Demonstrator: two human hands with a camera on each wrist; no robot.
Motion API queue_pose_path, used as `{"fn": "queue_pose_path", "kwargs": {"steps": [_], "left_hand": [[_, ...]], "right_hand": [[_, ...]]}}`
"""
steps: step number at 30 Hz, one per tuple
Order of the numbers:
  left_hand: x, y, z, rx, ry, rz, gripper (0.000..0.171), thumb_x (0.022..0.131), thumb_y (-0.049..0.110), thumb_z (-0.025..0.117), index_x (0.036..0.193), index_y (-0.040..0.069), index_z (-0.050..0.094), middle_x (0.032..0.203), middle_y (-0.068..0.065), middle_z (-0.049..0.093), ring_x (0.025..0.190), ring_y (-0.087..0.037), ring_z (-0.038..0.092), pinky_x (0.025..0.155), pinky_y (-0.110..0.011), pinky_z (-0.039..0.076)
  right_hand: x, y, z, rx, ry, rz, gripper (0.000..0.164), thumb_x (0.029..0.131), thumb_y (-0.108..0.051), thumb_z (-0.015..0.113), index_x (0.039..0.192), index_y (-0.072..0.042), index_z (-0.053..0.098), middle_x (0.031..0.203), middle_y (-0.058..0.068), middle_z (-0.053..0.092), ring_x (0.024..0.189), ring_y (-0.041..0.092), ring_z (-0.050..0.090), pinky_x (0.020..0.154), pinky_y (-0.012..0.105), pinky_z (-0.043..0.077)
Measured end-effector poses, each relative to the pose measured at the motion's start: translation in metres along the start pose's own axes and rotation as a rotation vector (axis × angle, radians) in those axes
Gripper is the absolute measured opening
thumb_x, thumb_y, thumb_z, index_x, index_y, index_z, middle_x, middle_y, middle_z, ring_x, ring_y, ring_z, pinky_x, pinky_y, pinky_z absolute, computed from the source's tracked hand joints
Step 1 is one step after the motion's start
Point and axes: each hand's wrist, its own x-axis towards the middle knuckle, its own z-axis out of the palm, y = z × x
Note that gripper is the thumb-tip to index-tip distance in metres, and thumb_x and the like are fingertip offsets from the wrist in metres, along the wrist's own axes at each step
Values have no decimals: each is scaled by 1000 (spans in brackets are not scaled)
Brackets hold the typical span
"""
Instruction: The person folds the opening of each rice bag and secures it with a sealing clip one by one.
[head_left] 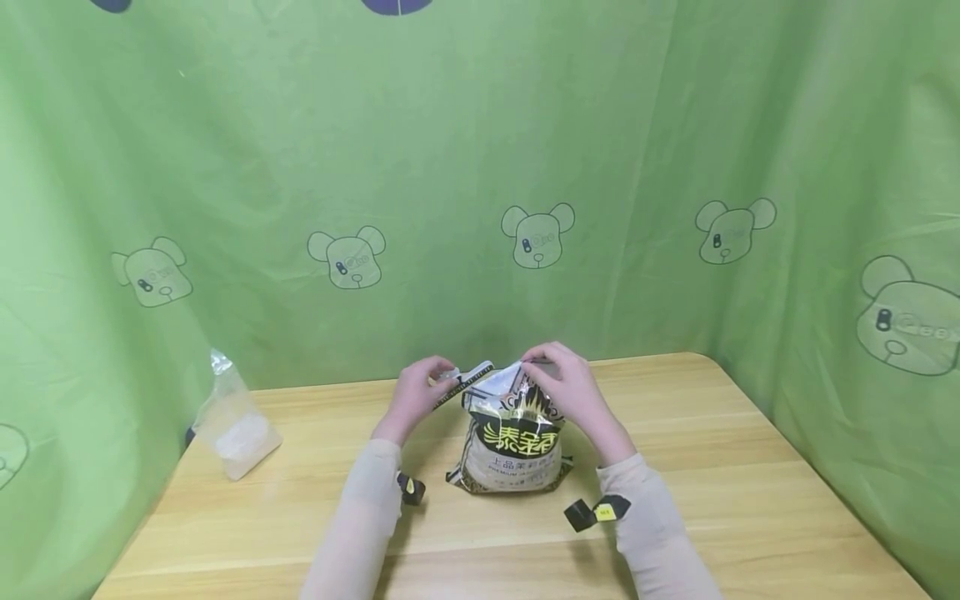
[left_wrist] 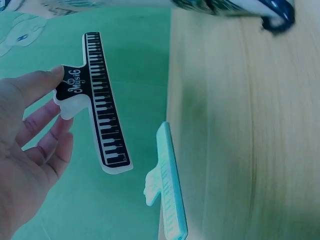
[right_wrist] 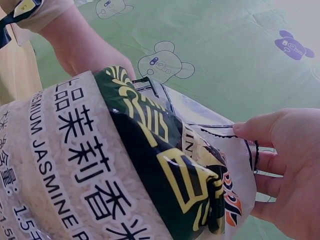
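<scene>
A bag of jasmine rice [head_left: 517,454] stands upright on the table, its printed front toward me and its top edge raised. My right hand [head_left: 566,387] pinches the right end of that top edge; in the right wrist view, the thumb [right_wrist: 255,129] lies on the near side with fingers behind. My left hand [head_left: 416,396] holds a black-and-white piano-key clip [left_wrist: 102,105] by its "Music" handle, beside the bag's upper left. The left wrist view shows a second, pale turquoise clip [left_wrist: 170,192] near the table's edge.
A clear plastic bag [head_left: 240,437] with whitish contents stands at the table's left. The wooden table [head_left: 712,467] meets a green curtain [head_left: 450,167] printed with bear heads at the back and sides. Black wrist devices [head_left: 596,511] hang near both forearms.
</scene>
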Motion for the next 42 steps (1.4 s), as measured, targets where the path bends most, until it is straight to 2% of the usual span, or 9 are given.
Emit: {"fn": "queue_pose_path", "kwargs": {"steps": [4, 12, 17, 22, 32, 42], "left_hand": [[-4, 0, -3, -47, 45, -18, 24, 86, 19, 73, 108, 11, 68, 102, -7, 71, 91, -20, 65, 81, -36, 56], [-12, 6, -16, -144, 99, -60, 25, 85, 16, 73, 108, 7, 68, 105, -10, 72, 96, -23, 68, 86, -36, 57], [-17, 7, -24, -230, 112, -108, 28, 85, 18, 74, 110, 7, 67, 106, -11, 71, 97, -24, 68, 89, -37, 57], [-22, 5, -31, -289, 119, -129, 31, 85, 19, 73, 113, 7, 67, 110, -12, 70, 99, -26, 67, 92, -40, 55], [-26, 5, -39, -303, 72, -153, 37, 86, 23, 73, 119, 9, 67, 111, -12, 71, 103, -28, 68, 95, -43, 54], [-31, 7, -46, -341, 17, -160, 37, 85, 24, 75, 117, 9, 67, 112, -13, 71, 100, -27, 69, 92, -41, 55]], "right_hand": [[0, 1, 1, 1, 1, 4, 20, 94, -23, 64, 108, -9, 66, 114, 11, 67, 112, 30, 60, 103, 55, 45], [0, 1, 1, 4, 4, 15, 20, 94, -24, 63, 108, -10, 66, 115, 11, 66, 113, 30, 60, 104, 56, 43], [0, 2, 2, 1, 4, 16, 20, 94, -23, 63, 108, -9, 66, 116, 12, 66, 113, 31, 59, 105, 57, 42], [0, 4, 3, -2, 4, 15, 20, 94, -23, 63, 108, -10, 66, 115, 11, 66, 113, 30, 60, 105, 57, 42], [-1, 4, 2, 0, 7, 25, 20, 94, -24, 63, 109, -10, 66, 116, 11, 66, 114, 31, 59, 105, 58, 42], [-2, 3, 1, 3, 2, 26, 21, 94, -24, 63, 109, -10, 66, 116, 11, 66, 114, 31, 59, 104, 58, 42]]}}
